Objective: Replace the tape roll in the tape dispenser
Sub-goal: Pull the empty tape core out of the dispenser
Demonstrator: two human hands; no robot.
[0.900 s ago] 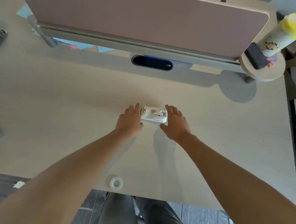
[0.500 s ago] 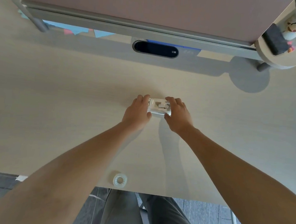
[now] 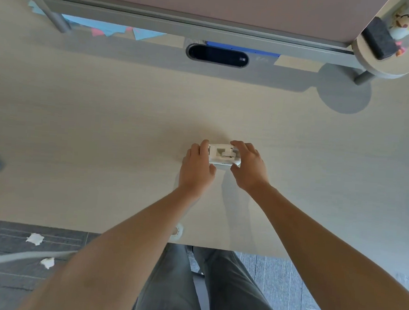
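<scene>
Both hands clasp the white tape dispenser (image 3: 224, 155) on the desk (image 3: 104, 123): left hand (image 3: 196, 166) grips its left end, right hand (image 3: 250, 166) its right. The tape roll (image 3: 178, 231) lies behind the left forearm, partly hidden.

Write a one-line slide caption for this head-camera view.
Left hand and right hand grip a small white plastic tape dispenser on the pale wooden desk.

desk (image 3: 104, 123): matt pale wood grain | tape dispenser (image 3: 223, 156): smooth white plastic | rail (image 3: 183, 27): grey metal
</scene>
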